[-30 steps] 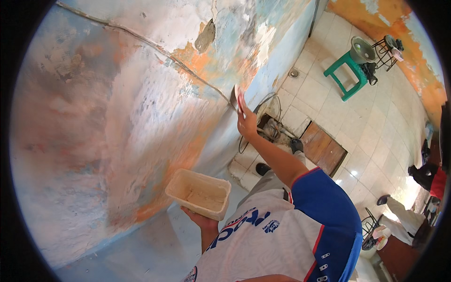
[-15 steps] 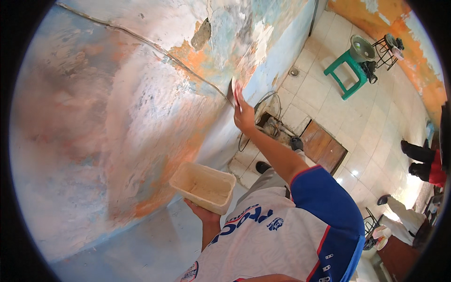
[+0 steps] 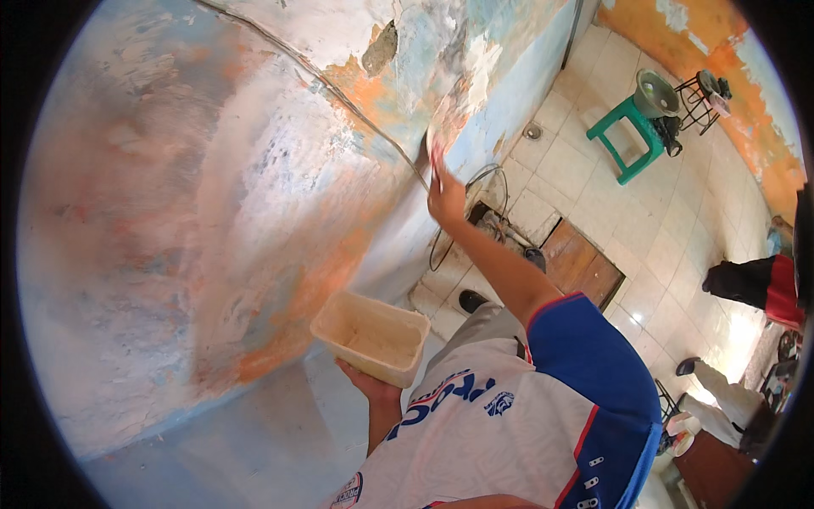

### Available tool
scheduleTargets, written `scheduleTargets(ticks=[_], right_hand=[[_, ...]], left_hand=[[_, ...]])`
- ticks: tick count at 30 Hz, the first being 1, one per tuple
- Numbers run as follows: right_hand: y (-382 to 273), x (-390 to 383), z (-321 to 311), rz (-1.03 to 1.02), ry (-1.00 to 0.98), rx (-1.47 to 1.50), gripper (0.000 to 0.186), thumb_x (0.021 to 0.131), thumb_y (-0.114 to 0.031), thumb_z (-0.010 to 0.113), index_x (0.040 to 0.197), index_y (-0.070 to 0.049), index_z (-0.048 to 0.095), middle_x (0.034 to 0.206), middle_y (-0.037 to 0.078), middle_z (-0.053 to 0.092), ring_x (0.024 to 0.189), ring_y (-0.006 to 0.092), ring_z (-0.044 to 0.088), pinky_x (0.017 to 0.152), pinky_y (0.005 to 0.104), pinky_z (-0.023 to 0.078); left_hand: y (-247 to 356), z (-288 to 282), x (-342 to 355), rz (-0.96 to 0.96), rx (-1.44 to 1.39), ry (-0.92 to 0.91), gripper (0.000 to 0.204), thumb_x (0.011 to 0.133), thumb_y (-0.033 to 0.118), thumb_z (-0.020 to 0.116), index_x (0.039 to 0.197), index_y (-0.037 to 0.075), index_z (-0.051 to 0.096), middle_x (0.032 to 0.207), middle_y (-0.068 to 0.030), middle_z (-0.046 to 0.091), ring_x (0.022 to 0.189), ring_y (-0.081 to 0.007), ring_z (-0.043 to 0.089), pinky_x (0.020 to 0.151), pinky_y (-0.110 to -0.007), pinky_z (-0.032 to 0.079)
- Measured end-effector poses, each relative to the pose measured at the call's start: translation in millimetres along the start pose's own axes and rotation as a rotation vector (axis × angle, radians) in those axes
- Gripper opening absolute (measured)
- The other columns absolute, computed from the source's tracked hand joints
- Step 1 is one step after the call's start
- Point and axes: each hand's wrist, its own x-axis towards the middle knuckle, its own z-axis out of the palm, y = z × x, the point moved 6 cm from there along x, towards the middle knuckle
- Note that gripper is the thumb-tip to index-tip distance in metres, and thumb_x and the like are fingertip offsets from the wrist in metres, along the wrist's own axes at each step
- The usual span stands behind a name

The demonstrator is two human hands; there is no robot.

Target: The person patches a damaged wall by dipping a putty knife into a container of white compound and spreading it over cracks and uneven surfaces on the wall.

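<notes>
Right hand (image 3: 447, 197) first: the fingers are wrapped round the reddish handle of a scraper (image 3: 436, 159), so yeah, that's a proper grip, though the knuckles hide some of it. The blade is up at the wall (image 3: 153, 254), just beside the lower end of that long dark line (image 3: 373, 125) (cable or crack, can't tell). Compared with a second ago it sits a bit higher in view, slightly past where the line ends, and looks flatter to the surface. I'd read that as mid-stroke, not a pause, but honestly can't swear the whole edge is touching. Left hand (image 3: 370, 383) has the tub (image 3: 398, 374) from underneath, most of its fingers tucked out of sight; the tub has come up a touch and hangs open side up, just in front of the shirt, pale smears inside. So both things stay in hand and the tub stays handy. Further out there's a wooden board (image 3: 585, 263) in the tiled floor and a green stool (image 3: 624, 110) with a bowl (image 3: 657, 95) on it. Over right, a co-worker's dark-clad legs (image 3: 739, 280) have shifted too.
</notes>
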Motion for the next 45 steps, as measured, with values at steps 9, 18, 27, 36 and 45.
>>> scheduleTargets(ticks=[9, 18, 27, 36, 45], right_hand=[[57, 113, -76, 0.146, 0.287, -0.04, 0.034, 0.098, -0.006, 0.052, 0.13, -0.002, 0.064, 0.091, 0.026, 0.07, 0.074, 0.0404, 0.067, 0.067, 0.0421, 0.051], [-21, -8, -40, 0.172, -0.352, 0.056, 0.041, 0.097, 0.004, 0.051, 0.137, -0.003, 0.058, 0.118, 0.019, 0.071, 0.11, 0.0296, 0.07, 0.092, 0.0346, 0.054], [-63, 63, -160, 0.742, -0.443, 0.872, 0.036, 0.097, 0.001, 0.053, 0.133, -0.006, 0.053, 0.122, 0.009, 0.066, 0.108, 0.0203, 0.068, 0.082, 0.0326, 0.057], [-226, 132, -238, -0.011, -0.775, 0.526, 0.022, 0.099, -0.003, 0.061, 0.12, 0.001, 0.057, 0.118, 0.013, 0.066, 0.1, 0.0186, 0.068, 0.085, 0.0344, 0.059], [-273, 79, -188, -0.531, -1.313, -0.12, 0.029, 0.093, -0.005, 0.063, 0.122, -0.004, 0.061, 0.096, 0.021, 0.072, 0.084, 0.0408, 0.07, 0.072, 0.0458, 0.056]], left_hand=[[-5, -31, -2, 0.015, -0.021, -0.006, 0.082, 0.097, 0.076, 0.034, 0.158, 0.021, 0.031, 0.159, -0.0054, 0.038, 0.143, -0.0303, 0.042, 0.117, -0.049, 0.04], [-12, 17, -7, 0.055, -0.07, -0.02, 0.076, 0.099, 0.07, 0.038, 0.157, 0.021, 0.033, 0.157, -0.0049, 0.04, 0.142, -0.03, 0.042, 0.117, -0.049, 0.039], [-42, 81, 16, 0.104, -0.252, -0.126, 0.076, 0.098, 0.068, 0.041, 0.157, 0.02, 0.034, 0.158, -0.0069, 0.042, 0.143, -0.033, 0.043, 0.117, -0.052, 0.038], [-72, 172, 45, 0.285, -0.332, -0.337, 0.085, 0.095, 0.079, 0.034, 0.157, 0.021, 0.033, 0.157, -0.0056, 0.043, 0.143, -0.0301, 0.043, 0.116, -0.051, 0.04], [-96, 174, 45, 0.385, -0.39, -0.4, 0.086, 0.095, 0.08, 0.033, 0.157, 0.02, 0.034, 0.158, -0.0061, 0.041, 0.143, -0.0293, 0.042, 0.115, -0.05, 0.04]])
